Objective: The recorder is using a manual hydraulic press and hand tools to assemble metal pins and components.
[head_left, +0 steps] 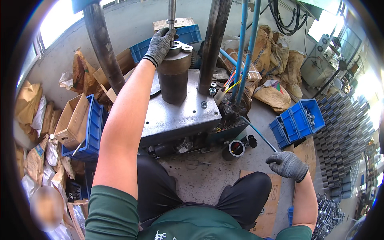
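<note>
Hands apart, a worker in gray gloves closes the left hand (pixel 161 45) around a vertical steel rod (pixel 172 14) above a metal cylinder (pixel 174 84) on a steel desk (pixel 168 114); the right hand (pixel 289 165) curls at a blue lever's (pixel 260 135) tip, its grip unclear.

rod (pixel 172 11): glossy metal | left glove (pixel 158 46): matt cloth | table (pixel 173 116): smooth metal
</note>
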Available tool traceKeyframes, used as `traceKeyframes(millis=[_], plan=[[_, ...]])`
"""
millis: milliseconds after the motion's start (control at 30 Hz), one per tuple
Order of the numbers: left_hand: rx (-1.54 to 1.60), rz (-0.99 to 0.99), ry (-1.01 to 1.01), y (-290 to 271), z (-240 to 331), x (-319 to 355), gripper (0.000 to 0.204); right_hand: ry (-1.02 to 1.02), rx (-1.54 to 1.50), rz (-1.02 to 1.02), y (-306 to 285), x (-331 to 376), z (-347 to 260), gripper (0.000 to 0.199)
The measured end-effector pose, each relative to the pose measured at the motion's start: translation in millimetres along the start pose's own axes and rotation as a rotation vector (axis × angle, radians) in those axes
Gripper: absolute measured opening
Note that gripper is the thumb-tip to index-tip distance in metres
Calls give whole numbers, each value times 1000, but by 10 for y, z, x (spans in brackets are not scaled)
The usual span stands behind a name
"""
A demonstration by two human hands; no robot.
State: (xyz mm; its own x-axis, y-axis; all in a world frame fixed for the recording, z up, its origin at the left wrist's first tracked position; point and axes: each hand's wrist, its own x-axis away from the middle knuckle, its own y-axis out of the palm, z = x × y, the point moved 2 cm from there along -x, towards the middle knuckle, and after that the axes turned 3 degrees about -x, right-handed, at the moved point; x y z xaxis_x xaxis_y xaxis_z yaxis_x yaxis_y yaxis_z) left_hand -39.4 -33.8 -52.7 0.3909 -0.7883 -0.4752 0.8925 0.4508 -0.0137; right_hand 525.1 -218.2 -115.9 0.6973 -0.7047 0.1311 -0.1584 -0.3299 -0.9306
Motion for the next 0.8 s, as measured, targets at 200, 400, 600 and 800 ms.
traceKeyframes(millis=[200,400,600,800], plan=[[10,15,28,-14,2,18,19,179,-304,64,-58,-54,-22,25],[32,17,21,-23,-49,-28,18,26,-9,-30,-26,-36,43,25],[35,17,3,-19,-55,-29,19,67,-31,-25,-28,-33,2,27],[49,-14,-11,-57,-82,-54,19,106,-126,63,-71,-50,-21,28]])
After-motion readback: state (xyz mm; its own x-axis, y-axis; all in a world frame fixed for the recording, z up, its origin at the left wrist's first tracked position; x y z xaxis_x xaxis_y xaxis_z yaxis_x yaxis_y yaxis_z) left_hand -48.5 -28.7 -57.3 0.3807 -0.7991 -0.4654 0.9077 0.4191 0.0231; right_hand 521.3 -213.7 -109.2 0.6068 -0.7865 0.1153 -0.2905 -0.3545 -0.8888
